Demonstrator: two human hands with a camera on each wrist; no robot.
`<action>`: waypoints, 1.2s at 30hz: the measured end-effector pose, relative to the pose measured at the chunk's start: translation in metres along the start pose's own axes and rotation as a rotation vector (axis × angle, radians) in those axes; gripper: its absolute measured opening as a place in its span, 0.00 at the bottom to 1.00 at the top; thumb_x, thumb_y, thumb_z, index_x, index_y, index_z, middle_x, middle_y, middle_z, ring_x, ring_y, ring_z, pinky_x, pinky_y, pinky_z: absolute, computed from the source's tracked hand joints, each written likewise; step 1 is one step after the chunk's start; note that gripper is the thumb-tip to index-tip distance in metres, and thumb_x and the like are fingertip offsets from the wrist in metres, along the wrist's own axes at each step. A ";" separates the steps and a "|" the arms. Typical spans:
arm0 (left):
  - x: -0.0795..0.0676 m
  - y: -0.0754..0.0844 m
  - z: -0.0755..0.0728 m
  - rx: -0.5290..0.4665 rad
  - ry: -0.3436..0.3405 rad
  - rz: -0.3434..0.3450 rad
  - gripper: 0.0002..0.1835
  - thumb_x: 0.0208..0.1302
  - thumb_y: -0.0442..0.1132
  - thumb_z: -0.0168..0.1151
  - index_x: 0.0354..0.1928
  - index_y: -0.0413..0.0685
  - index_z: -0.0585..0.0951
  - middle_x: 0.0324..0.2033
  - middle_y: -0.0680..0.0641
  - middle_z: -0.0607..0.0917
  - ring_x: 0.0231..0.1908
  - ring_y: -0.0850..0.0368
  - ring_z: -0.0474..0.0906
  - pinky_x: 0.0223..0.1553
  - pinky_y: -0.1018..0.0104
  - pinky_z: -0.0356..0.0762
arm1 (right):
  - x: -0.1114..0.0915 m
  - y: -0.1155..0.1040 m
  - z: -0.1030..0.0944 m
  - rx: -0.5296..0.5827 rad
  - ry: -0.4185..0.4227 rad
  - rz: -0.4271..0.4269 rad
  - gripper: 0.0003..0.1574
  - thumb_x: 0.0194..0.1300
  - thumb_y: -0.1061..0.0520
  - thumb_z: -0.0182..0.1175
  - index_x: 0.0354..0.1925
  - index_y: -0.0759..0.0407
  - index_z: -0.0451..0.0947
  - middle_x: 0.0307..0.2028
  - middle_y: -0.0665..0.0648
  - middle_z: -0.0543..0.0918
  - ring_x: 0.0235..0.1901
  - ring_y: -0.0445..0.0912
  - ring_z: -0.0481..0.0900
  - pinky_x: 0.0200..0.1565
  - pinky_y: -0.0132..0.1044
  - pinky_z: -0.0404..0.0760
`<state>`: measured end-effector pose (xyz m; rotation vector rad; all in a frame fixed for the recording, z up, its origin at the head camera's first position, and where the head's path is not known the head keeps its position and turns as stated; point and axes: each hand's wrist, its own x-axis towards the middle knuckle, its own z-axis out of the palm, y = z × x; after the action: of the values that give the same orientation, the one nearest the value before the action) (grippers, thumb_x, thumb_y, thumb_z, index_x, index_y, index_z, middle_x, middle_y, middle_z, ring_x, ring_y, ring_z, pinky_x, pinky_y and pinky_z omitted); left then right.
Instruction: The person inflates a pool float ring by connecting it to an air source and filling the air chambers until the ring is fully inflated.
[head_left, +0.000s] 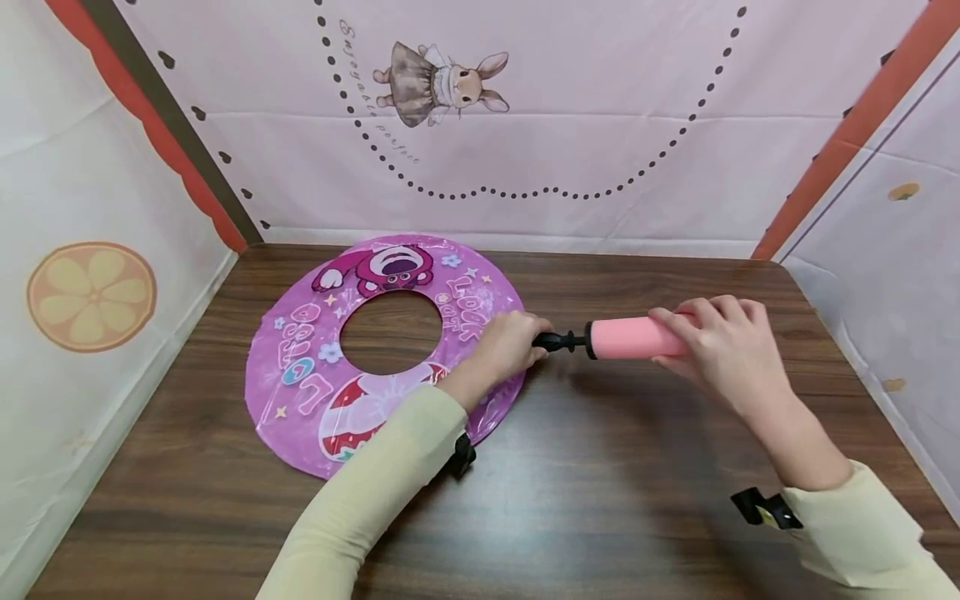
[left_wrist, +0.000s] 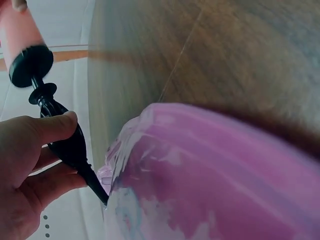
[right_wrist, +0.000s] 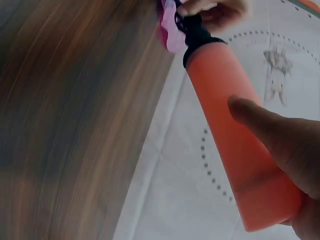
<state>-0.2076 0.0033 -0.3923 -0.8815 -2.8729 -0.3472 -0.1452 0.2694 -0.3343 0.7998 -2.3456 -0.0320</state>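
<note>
A pink hand pump with black end parts lies level above the table, pointing at a purple swim ring. My right hand grips its pink barrel, the thumb lying along the side. With thumb and fingers, my left hand pinches the black handle-like part at the pump's other end. That part's narrow tip reaches the ring's edge in the left wrist view; whether it sits in a valve is hidden. The ring looks partly filled, with creases near the tip.
The brown wooden table carries the ring on its left half. A pink printed cloth with a rabbit stands behind, and pale cloth walls close in both sides. A black wrist mount sits at the left sleeve.
</note>
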 end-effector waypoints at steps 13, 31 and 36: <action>0.003 0.000 0.000 0.006 -0.033 -0.057 0.12 0.52 0.47 0.68 0.40 0.57 0.83 0.34 0.53 0.86 0.33 0.57 0.79 0.34 0.63 0.77 | 0.001 -0.010 0.010 -0.013 0.036 -0.011 0.34 0.37 0.45 0.71 0.47 0.52 0.77 0.35 0.61 0.80 0.34 0.61 0.74 0.35 0.55 0.69; 0.002 0.000 -0.004 -0.026 -0.100 -0.112 0.15 0.53 0.48 0.67 0.44 0.56 0.82 0.37 0.52 0.85 0.34 0.57 0.80 0.36 0.65 0.78 | -0.035 0.053 -0.052 -0.062 0.042 0.078 0.54 0.56 0.19 0.28 0.42 0.59 0.79 0.31 0.66 0.80 0.32 0.64 0.74 0.35 0.58 0.70; 0.000 0.000 -0.003 -0.039 -0.072 -0.074 0.14 0.53 0.47 0.67 0.43 0.56 0.83 0.36 0.53 0.86 0.33 0.57 0.80 0.36 0.65 0.78 | -0.022 0.027 -0.027 -0.035 0.039 0.019 0.48 0.61 0.23 0.31 0.43 0.57 0.79 0.32 0.62 0.81 0.32 0.62 0.75 0.32 0.56 0.69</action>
<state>-0.2076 0.0030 -0.3898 -0.8111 -2.9805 -0.3873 -0.1303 0.3080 -0.3198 0.7542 -2.3096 -0.0491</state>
